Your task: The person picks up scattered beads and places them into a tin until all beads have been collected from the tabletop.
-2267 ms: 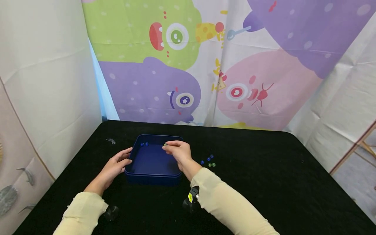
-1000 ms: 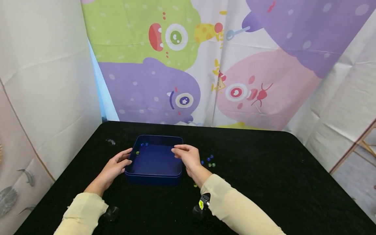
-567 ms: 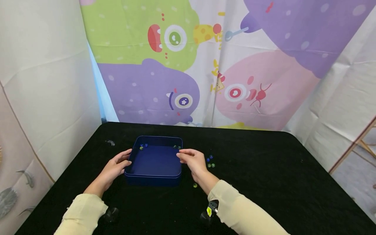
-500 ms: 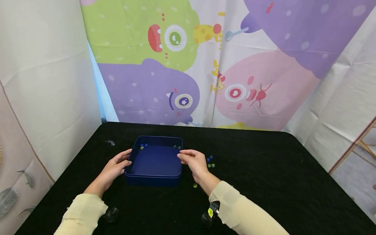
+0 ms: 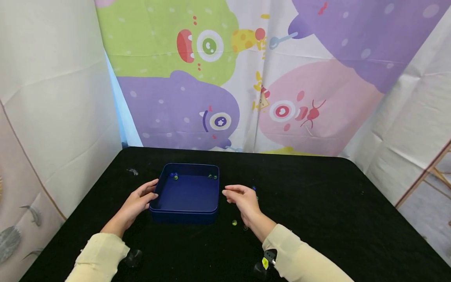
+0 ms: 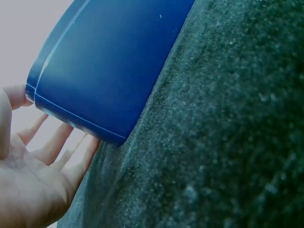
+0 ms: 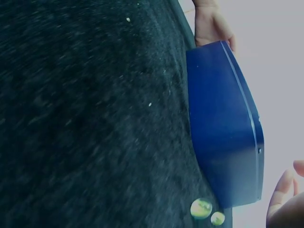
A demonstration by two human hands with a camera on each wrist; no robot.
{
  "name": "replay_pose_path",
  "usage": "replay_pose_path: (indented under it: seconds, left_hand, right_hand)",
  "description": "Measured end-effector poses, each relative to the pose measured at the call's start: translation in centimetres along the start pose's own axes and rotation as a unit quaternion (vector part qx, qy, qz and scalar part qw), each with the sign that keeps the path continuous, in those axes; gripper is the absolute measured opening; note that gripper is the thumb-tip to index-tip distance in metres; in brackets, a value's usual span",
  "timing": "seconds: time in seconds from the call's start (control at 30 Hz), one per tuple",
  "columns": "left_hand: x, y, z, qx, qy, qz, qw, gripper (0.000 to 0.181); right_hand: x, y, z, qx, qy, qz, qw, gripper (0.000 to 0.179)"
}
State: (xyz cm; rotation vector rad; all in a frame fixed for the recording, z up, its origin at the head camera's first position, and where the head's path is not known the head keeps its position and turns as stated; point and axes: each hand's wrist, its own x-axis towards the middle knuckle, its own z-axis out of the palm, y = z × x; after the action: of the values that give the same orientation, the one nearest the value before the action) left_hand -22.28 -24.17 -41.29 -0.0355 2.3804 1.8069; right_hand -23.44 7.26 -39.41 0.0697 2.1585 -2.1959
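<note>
A dark blue rectangular box (image 5: 186, 195) stands on the black table. My left hand (image 5: 138, 199) rests against its left side, thumb at the rim; the left wrist view shows spread fingers (image 6: 56, 145) touching the outer wall. Inside, near the back wall, lie two blue marbles, a yellow-green marble (image 5: 175, 178) beside them, and two greenish marbles (image 5: 213, 177) at the right. Just right of the box my right hand (image 5: 244, 201) hovers with loosely bent fingers, no marble showing between them. A blue marble (image 5: 253, 188) and a green marble (image 5: 257, 198) peek out behind that hand.
Nearer me, a yellow-green marble (image 5: 234, 223) and a clear greenish marble (image 5: 245, 227) lie below the right hand. A small whitish scrap (image 5: 132, 171) sits left of the box. A cartoon-print curtain (image 5: 197, 78) hangs behind the table.
My right hand released a marble into the box and moved right, out past the rim. The yellow-green marble in the box rolled back to the blue ones. The left hand stayed put.
</note>
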Motion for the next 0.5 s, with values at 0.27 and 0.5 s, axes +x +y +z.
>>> replay_pose_path:
  seconds: [0.27, 0.5]
  left_hand:
    - [0.1, -0.1, -0.1, -0.003, -0.003, 0.000, 1.0000, 0.059]
    - [0.1, -0.2, -0.1, -0.003, -0.003, 0.000, 1.0000, 0.060]
  right_hand:
    - [-0.3, 0.7, -2.0, 0.004, 0.012, 0.006, 0.9999, 0.023]
    - [-0.4, 1.3, -3.8, 0.000, 0.027, 0.019, 0.9994, 0.028]
